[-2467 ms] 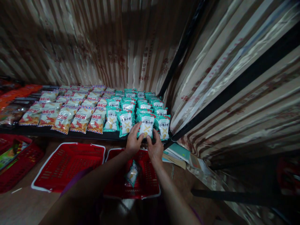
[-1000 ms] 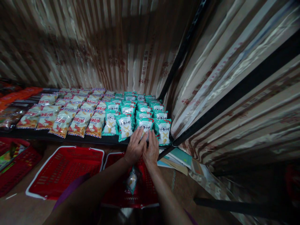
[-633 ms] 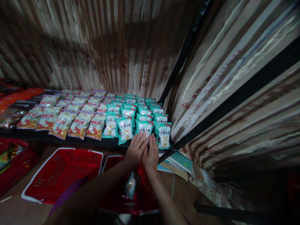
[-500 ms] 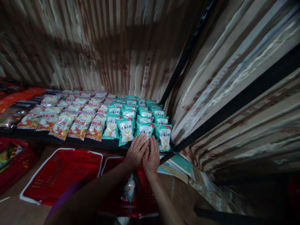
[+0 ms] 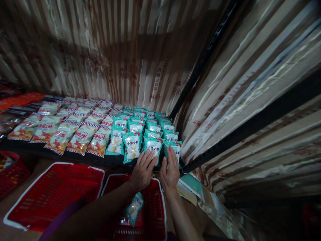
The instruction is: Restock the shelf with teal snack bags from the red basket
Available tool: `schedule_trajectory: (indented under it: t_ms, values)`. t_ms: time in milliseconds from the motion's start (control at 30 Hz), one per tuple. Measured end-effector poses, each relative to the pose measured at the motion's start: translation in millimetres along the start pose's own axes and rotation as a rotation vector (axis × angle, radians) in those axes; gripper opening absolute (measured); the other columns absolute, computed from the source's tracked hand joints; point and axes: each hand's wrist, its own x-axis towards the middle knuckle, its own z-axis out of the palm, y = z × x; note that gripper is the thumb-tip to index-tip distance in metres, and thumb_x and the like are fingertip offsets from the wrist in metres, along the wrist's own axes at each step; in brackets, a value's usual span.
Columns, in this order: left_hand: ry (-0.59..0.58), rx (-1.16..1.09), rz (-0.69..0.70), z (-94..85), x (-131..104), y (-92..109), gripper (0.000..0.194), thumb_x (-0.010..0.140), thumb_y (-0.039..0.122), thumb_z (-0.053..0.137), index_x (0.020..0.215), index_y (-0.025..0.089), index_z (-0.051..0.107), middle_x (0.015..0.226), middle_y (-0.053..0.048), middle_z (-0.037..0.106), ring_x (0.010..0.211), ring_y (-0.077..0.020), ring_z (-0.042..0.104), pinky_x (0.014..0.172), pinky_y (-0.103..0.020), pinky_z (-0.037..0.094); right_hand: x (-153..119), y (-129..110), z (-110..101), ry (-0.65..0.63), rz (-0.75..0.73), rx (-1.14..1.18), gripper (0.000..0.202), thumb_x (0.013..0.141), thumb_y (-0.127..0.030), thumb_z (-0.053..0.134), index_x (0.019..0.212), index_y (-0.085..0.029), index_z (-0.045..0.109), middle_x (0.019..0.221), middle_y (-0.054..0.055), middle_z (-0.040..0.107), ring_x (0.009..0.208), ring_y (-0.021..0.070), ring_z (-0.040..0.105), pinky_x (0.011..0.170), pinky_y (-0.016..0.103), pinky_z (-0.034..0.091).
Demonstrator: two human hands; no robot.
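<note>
My left hand [image 5: 143, 169] lies with fingers stretched against the lower front of a teal-and-white snack bag [image 5: 153, 146] in the front row. My right hand [image 5: 170, 169] rests its extended fingers on the front of the neighbouring teal snack bag [image 5: 177, 148] at the row's right end. Neither hand is wrapped round a bag. Several more teal bags stand in rows behind these on the black shelf [image 5: 100, 157]. Below my forearms, one teal snack bag [image 5: 134, 208] lies in a red basket [image 5: 152, 214] with a white rim.
White-and-orange snack bags [image 5: 80, 137] fill the shelf to the left, with dark and orange packages [image 5: 15, 113] beyond. Another red basket [image 5: 57, 190] sits below. Striped curtain [image 5: 120, 50] hangs behind, and a black post [image 5: 250, 124] slants at the right, above papers [image 5: 192, 185].
My right hand has moved right, from beside the left hand onto the end bag. My left hand stays at the same bag. The view has shifted slightly.
</note>
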Motion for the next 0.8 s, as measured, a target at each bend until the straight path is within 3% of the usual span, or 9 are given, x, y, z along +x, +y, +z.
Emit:
schedule_trajectory:
  t_ms: [300, 800]
  values:
    - [0.072, 0.005, -0.004, 8.8, 9, -4, 0.045, 0.091, 0.018, 0.037, 0.136, 0.012, 0.039, 0.147, -0.017, 0.034, 0.141, -0.0285, 0.016, 0.109, -0.05, 0.028, -13, -2, 16, -0.052, 0.017, 0.103, 0.041, 0.095, -0.026, 0.033, 0.132, -0.018, 0.048, 0.138, 0.013, 0.048, 0.129, 0.0218, 0.043, 0.104, 0.048, 0.04]
    - [0.086, 0.049, -0.001, 17.7, 7, -4, 0.048, 0.09, 0.019, 0.038, 0.138, 0.013, 0.036, 0.15, -0.017, 0.026, 0.142, -0.0316, 0.013, 0.108, -0.054, 0.027, -3, -12, 22, -0.02, 0.165, 0.175, 0.045, 0.095, -0.031, 0.029, 0.137, -0.018, 0.041, 0.145, 0.013, 0.039, 0.135, 0.0219, 0.035, 0.108, 0.048, 0.034]
